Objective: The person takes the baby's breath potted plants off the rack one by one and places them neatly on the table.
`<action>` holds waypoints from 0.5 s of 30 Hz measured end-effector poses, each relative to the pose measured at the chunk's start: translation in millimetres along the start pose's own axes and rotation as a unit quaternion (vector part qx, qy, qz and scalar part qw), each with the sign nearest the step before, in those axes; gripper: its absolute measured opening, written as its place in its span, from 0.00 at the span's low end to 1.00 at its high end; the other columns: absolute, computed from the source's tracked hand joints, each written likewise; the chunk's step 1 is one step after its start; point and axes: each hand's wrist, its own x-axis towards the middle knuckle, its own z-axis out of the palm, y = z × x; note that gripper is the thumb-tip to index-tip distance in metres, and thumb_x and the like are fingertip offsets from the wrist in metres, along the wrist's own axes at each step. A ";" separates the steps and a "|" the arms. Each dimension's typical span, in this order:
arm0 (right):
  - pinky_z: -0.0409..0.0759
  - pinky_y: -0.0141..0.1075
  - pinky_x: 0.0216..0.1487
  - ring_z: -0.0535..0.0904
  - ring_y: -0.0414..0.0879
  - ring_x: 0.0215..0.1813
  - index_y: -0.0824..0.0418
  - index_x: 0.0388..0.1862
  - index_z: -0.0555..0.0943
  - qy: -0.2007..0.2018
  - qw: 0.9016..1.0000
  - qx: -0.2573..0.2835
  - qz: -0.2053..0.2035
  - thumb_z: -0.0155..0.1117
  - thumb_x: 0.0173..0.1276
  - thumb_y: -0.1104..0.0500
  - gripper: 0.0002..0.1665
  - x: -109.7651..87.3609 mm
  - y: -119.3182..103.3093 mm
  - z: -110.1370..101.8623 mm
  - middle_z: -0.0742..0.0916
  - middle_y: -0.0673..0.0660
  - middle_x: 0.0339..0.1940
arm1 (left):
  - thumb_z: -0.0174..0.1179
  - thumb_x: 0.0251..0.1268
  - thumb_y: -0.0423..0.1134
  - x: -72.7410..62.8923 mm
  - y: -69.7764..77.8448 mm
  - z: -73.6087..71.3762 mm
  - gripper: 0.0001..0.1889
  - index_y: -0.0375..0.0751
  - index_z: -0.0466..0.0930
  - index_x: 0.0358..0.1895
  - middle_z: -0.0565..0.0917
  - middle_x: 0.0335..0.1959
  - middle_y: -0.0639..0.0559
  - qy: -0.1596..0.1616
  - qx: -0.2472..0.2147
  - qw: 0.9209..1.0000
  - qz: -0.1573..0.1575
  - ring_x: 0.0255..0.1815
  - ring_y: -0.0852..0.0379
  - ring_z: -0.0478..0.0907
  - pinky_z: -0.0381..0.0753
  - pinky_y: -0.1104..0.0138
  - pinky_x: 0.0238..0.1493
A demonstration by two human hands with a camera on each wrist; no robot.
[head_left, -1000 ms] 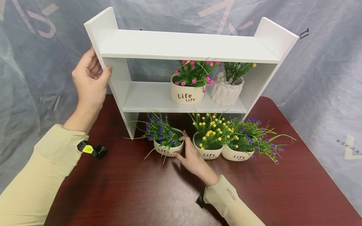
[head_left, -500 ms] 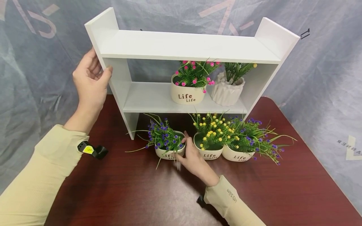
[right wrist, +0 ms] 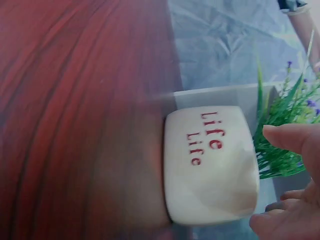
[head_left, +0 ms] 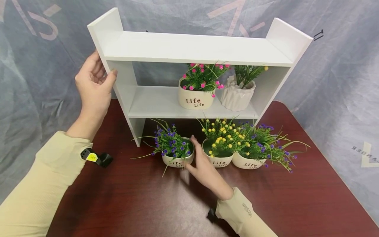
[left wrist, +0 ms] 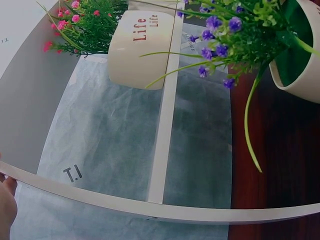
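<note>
My left hand (head_left: 96, 87) holds the left side panel of a white shelf unit (head_left: 185, 46), thumb on the front edge and fingers behind. In the left wrist view only a bit of that hand (left wrist: 7, 202) shows at the panel's edge. My right hand (head_left: 205, 169) is beside a cream oval flowerpot (head_left: 176, 162) with purple flowers, lettered "Life Life", which stands on the table before the shelf unit. Its fingers are extended along the pot's right side. In the right wrist view, thumb and fingers are spread apart near the rim of this flowerpot (right wrist: 210, 185).
Right of the hand stand a yellow-flowered pot (head_left: 219, 161) and another purple-flowered pot (head_left: 249, 162), side by side. The middle shelf (head_left: 157, 102) bears a pink-flowered pot (head_left: 195, 98) and a white ribbed pot (head_left: 238, 97). A grey cloth (head_left: 53, 82) hangs behind the dark red table (head_left: 142, 204).
The purple-flowered pot has turned and shifted slightly right and towards me. My right hand's fingers have then straightened and loosened from its rim. The left hand keeps its place on the panel.
</note>
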 end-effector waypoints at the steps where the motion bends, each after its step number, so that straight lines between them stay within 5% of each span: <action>1: 0.61 0.53 0.74 0.57 0.56 0.78 0.60 0.78 0.48 -0.002 1.000 0.008 -0.001 0.66 0.64 0.55 0.51 -0.7 -1.4 -1.9 0.55 0.55 0.81 | 0.51 0.52 0.13 0.0 -0.1 -0.1 0.29 0.35 0.78 0.59 0.81 0.58 0.39 -0.001 0.000 1.000 0.001 0.57 0.53 0.80 0.81 0.72 0.49; 10: 0.58 0.51 0.76 0.58 0.54 0.78 0.51 0.80 0.48 0.008 0.999 0.047 -0.009 0.68 0.64 0.54 0.53 -9.7 -13.1 -19.9 0.58 0.54 0.80 | 0.52 0.52 0.13 0.1 -0.7 0.0 0.29 0.34 0.78 0.59 0.81 0.58 0.38 0.000 0.003 1.000 0.007 0.57 0.53 0.81 0.81 0.71 0.51; 15: 0.57 0.43 0.76 0.55 0.50 0.78 0.49 0.80 0.47 -0.014 0.991 0.135 -0.011 0.68 0.64 0.59 0.53 -12.3 -18.5 -27.7 0.56 0.53 0.80 | 0.53 0.51 0.13 0.5 0.0 -0.8 0.29 0.34 0.79 0.58 0.82 0.57 0.38 0.003 0.004 1.000 0.006 0.55 0.54 0.81 0.81 0.72 0.50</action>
